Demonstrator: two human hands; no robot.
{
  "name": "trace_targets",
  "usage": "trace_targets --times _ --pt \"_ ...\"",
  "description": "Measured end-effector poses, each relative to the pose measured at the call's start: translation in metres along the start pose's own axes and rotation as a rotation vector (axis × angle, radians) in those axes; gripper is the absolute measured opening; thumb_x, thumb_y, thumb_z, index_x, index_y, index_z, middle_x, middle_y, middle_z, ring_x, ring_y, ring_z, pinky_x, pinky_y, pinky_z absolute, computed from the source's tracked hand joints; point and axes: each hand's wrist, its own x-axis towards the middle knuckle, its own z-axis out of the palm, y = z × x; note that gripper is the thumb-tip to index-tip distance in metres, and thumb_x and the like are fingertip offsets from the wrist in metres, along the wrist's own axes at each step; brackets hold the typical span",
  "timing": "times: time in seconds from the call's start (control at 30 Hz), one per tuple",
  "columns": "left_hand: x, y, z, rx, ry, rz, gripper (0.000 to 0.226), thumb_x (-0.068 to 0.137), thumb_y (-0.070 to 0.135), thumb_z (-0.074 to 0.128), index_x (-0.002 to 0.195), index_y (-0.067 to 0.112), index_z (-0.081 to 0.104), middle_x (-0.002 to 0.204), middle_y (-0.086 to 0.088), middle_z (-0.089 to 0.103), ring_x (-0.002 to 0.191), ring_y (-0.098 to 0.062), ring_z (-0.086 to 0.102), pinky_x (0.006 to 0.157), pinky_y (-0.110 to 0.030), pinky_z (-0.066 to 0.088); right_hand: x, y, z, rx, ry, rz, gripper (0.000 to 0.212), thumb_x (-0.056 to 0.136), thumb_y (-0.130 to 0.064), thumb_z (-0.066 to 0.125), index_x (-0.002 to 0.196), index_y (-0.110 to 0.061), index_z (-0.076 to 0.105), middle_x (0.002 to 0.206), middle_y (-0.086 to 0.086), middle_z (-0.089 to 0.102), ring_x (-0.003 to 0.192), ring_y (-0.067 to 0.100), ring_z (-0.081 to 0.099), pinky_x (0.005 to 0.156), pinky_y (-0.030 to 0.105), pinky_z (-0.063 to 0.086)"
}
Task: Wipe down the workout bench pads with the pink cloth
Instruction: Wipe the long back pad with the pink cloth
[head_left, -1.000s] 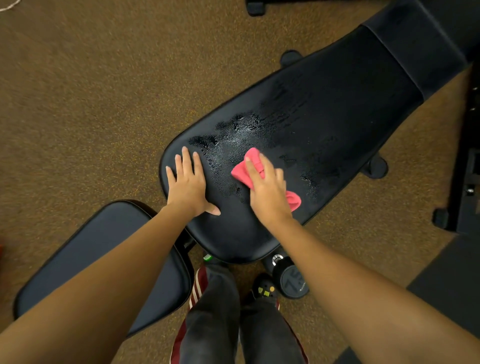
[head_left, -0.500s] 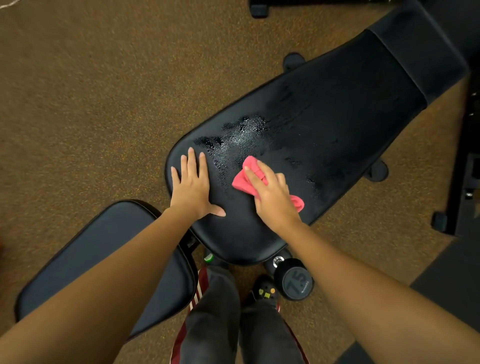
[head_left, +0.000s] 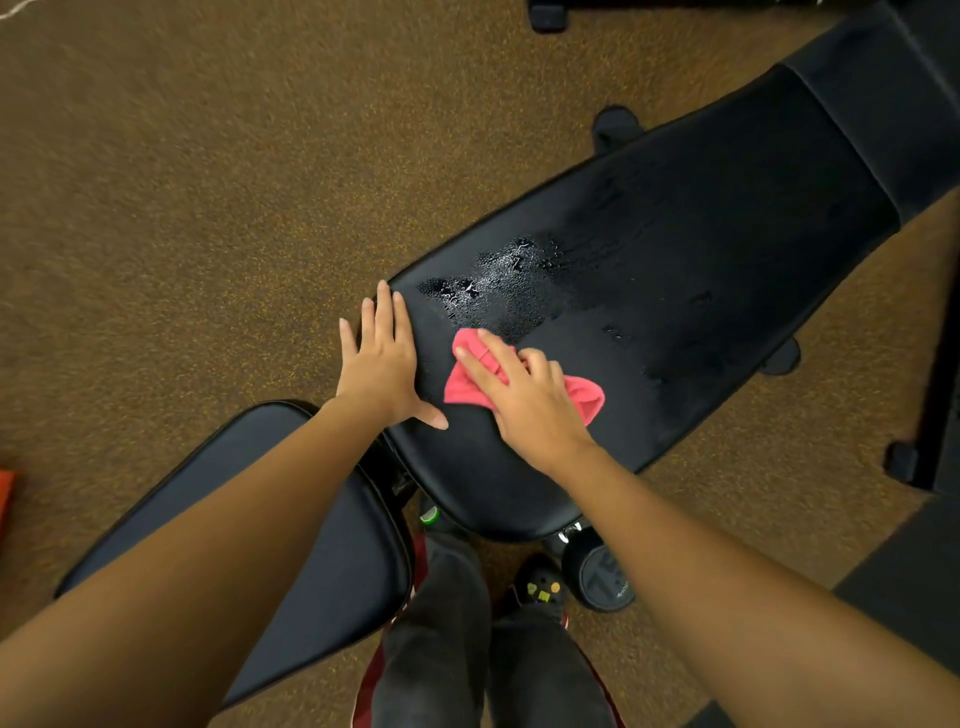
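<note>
A person cleaning a gym bench stands with one shoe (head_left: 540, 590) just beside a dumbbell (head_left: 597, 577) lying under the near end of the back pad (head_left: 717, 249), a likely cause of a stubbed toe or a stumble should the feet shuffle sideways to follow the wipe. To the left, the smaller seat pad (head_left: 332, 551) lies partly beneath the left forearm, dry-looking and apart from the cloth; it could be skipped if attention fixes on the long pad. The left hand (head_left: 382, 364) lies flat and released on the back pad's left rim, fingers straight and partly over the edge, thumb spread inward; weight leaned on it could slide off slick vinyl. The right hand (head_left: 524, 397) presses the pink cloth (head_left: 586, 397) onto the near-middle of the back pad, two fingers stretched over it and the others curled into the bunched fabric, grasping it. Just beyond the fingertips a wet patch (head_left: 498, 280) of beaded droplets glistens, with fainter streaks farther along. Bunched this small, the cloth may only push the liquid about, or drive it over the rim onto the floor (head_left: 208, 182). The far end of the pad lies well apart from both hands, and reaching it would likely call for a step, not a lean.
</note>
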Motion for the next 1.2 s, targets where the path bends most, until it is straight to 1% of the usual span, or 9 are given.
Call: trace_targets --times 0.23,0.4,0.5,0.57,0.7,0.8,0.97,1.07,1.2 --pt "0.001 0.0 -0.001 0.027 -0.02 0.0 0.152 0.047 0.066 0.077 0.142 -0.003 -0.02 0.151 -0.018 -0.025 0.142 -0.035 -0.014 0.112 -0.055 -0.001 0.039 -0.007 -0.004 0.124 -0.058 0.173 0.072 0.077 0.0 0.059 0.14 -0.028 0.041 0.146 0.005 0.041 0.092 0.033 0.051 0.073 0.041 0.044" --pt "0.0 0.0 -0.001 0.04 -0.034 0.006 0.152 0.047 0.068 0.075 0.141 -0.004 -0.021 0.151 -0.019 -0.026 0.142 -0.036 -0.014 0.113 -0.055 0.0 -0.004 -0.01 0.003 0.11 -0.021 0.045 0.086 0.06 0.001 0.07 0.137 -0.026 0.046 0.142 0.005 0.046 0.09 0.023 0.038 0.069 0.039 0.05" --pt "0.0 -0.001 -0.003 0.048 -0.036 0.006 0.152 0.048 0.07 0.073 0.141 -0.003 -0.022 0.151 -0.018 -0.026 0.142 -0.035 -0.015 0.113 -0.056 0.0 0.0 -0.004 0.003 0.134 -0.019 0.036 0.086 0.061 0.003 0.071 0.137 -0.027 0.046 0.141 0.005 0.047 0.089 0.024 0.042 0.07 0.04 0.051" --pt "0.0 -0.002 -0.003 0.043 -0.035 0.006 0.152 0.048 0.07 0.073 0.141 -0.003 -0.022 0.151 -0.018 -0.027 0.142 -0.035 -0.015 0.112 -0.055 0.0 0.015 -0.003 0.0 0.199 -0.059 0.086 0.081 0.068 0.002 0.066 0.14 -0.028 0.042 0.145 0.005 0.042 0.091 0.029 0.047 0.076 0.043 0.048" --pt "0.0 -0.003 -0.003 0.014 -0.027 0.014 0.15 0.05 0.066 0.076 0.141 -0.002 -0.021 0.151 -0.018 -0.026 0.142 -0.035 -0.015 0.113 -0.054 0.001 0.048 -0.003 -0.007 0.29 -0.138 0.214 0.07 0.087 -0.006 0.049 0.146 -0.035 0.024 0.155 -0.002 0.018 0.106 0.029 0.036 0.092 0.04 0.034" --pt "-0.001 -0.003 -0.002 0.019 -0.024 0.02 0.15 0.05 0.066 0.076 0.142 -0.003 -0.02 0.151 -0.018 -0.026 0.142 -0.035 -0.014 0.113 -0.054 0.001 0.049 -0.013 -0.006 0.297 -0.134 0.246 0.071 0.087 -0.004 0.049 0.147 -0.033 0.023 0.156 -0.001 0.015 0.109 0.029 0.036 0.093 0.041 0.033" --pt "0.001 -0.002 -0.003 0.025 -0.031 0.017 0.149 0.051 0.066 0.075 0.141 -0.002 -0.021 0.151 -0.019 -0.027 0.141 -0.036 -0.015 0.113 -0.053 0.001 0.051 -0.014 -0.006 0.226 -0.156 0.094 0.077 0.083 0.001 0.051 0.148 -0.031 0.023 0.156 0.001 0.017 0.11 0.031 0.039 0.094 0.043 0.035" --pt "0.001 -0.002 -0.004 0.015 -0.02 0.024 0.148 0.051 0.065 0.076 0.142 -0.003 -0.02 0.151 -0.02 -0.025 0.141 -0.037 -0.015 0.113 -0.053 0.0 0.074 -0.017 -0.01 0.207 -0.185 0.149 0.076 0.087 0.0 0.044 0.149 -0.034 0.015 0.157 -0.002 0.008 0.114 0.029 0.034 0.096 0.039 0.031" --pt "0.001 -0.003 -0.002 0.012 -0.019 0.034 0.148 0.052 0.065 0.076 0.141 -0.003 -0.021 0.151 -0.019 -0.026 0.141 -0.037 -0.016 0.113 -0.053 -0.001 0.102 -0.024 -0.015 0.211 -0.197 0.219 0.072 0.09 0.0 0.039 0.149 -0.032 0.014 0.157 -0.002 0.005 0.118 0.03 0.031 0.1 0.041 0.032"
